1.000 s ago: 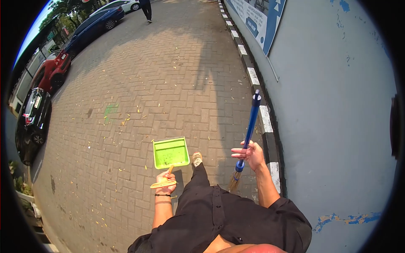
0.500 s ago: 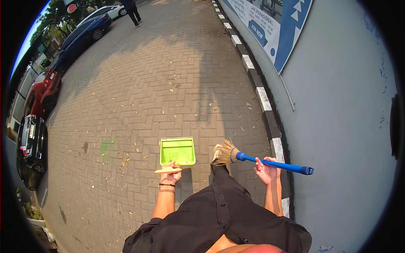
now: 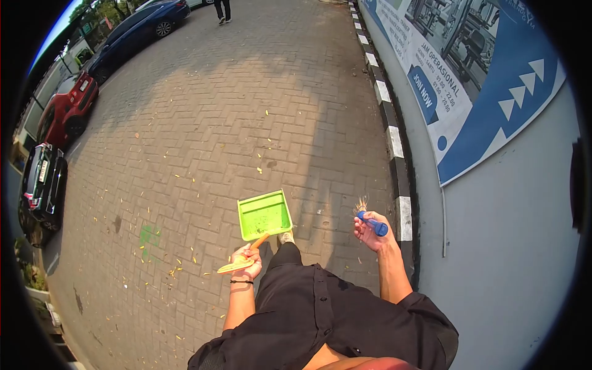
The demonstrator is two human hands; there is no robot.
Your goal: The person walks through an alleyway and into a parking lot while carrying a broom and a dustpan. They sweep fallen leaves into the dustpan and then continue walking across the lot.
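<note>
A green dustpan (image 3: 265, 215) with a long orange and yellow handle hangs in front of me, its tray toward the paving. My left hand (image 3: 246, 261) is closed around the handle near its flat top end. A few dark specks lie in the tray. On the right, my right hand (image 3: 374, 232) grips the blue handle of a broom (image 3: 372, 222). The handle's end points back at me, and its straw bristles point away, largely foreshortened. The broom is apart from the dustpan. One shoe (image 3: 286, 237) shows just below the tray.
Brick paving (image 3: 203, 148) stretches ahead with scattered yellow leaves. A black-and-white curb (image 3: 394, 142) runs along the grey wall (image 3: 493, 246) on my right, where a banner (image 3: 456, 74) hangs. Parked cars, including a red car (image 3: 68, 108), line the left. A person (image 3: 222, 9) is far ahead.
The broom has swung from lying sideways to pointing forward. The dustpan has tilted slightly, showing more of its handle. I have moved forward, and the other foot now shows.
</note>
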